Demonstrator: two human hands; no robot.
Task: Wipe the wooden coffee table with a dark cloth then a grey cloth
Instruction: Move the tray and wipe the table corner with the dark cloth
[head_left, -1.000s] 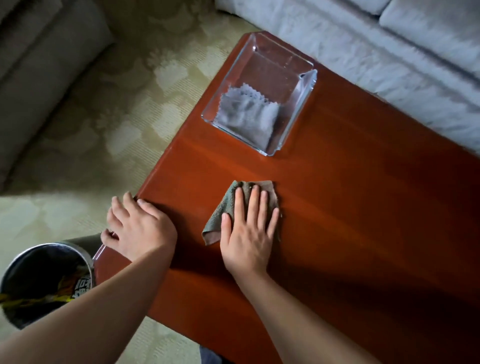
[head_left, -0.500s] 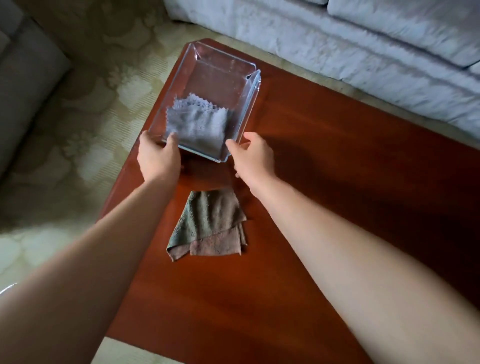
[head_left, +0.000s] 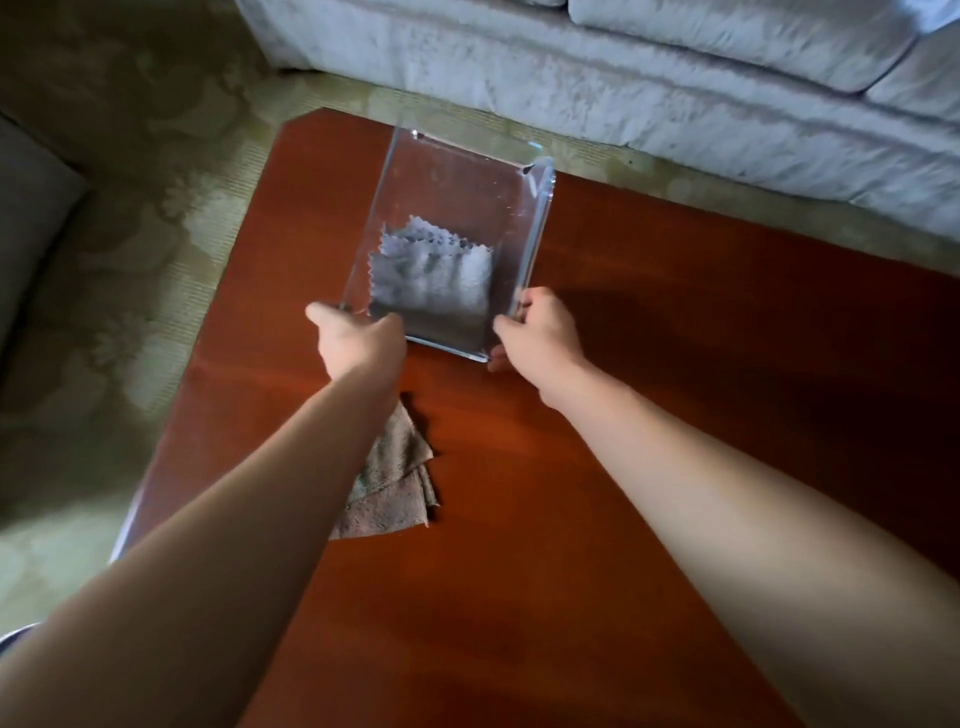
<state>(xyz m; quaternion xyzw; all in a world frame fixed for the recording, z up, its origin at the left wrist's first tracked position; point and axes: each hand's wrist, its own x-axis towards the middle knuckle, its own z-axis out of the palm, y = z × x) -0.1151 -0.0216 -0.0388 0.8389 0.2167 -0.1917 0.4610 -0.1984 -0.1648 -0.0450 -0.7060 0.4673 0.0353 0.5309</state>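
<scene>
Both your hands are on the clear tray (head_left: 537, 218): left hand (head_left: 358, 340) closed on its near-left corner, right hand (head_left: 540, 332) closed on its near-right corner, thumbs over the wall. Tray's long axis runs away from you toward the sofa (head_left: 623, 78). It looks tilted or partly lifted, though motion blur makes that hard to confirm.

Grey cloth (head_left: 431, 275) lies inside the tray, at the near end, just beyond your knuckles and between both hands. Neither hand is clearly nearer to it.

Dark cloth (head_left: 395, 483) lies loose on the coffee table (head_left: 675, 415), behind your grip, partly under your left forearm, near the table's left edge.

Room: open wood to the right and near side; left edge and far corner are close to the tray. Judgement: shift the tray rightward, not left.
</scene>
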